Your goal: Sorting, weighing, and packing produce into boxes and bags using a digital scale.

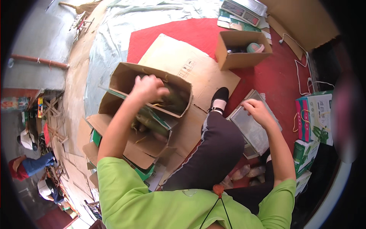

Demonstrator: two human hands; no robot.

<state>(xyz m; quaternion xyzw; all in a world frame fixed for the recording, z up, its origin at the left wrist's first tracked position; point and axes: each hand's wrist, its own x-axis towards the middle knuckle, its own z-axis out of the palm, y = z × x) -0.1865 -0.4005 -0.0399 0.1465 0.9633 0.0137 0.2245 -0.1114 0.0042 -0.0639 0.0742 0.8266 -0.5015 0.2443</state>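
My left hand is over an open cardboard box on the left. Its fingers are slightly blurred but look loosely spread, and I see nothing in them. Long green-brown pieces with yellowish strands lie inside the box. Nearer me, another open box holds similar green pieces; their kind is unclear. On the right, my right hand hovers above, or lightly touches, a flat device with a clear, greyish top. Its fingers are bent and apart, with nothing visible between them.
A flattened cardboard sheet covers part of the red floor. Ahead stands a small box holding a pale green and pink item. Printed cartons and a white cable line the right. People are at the far left.
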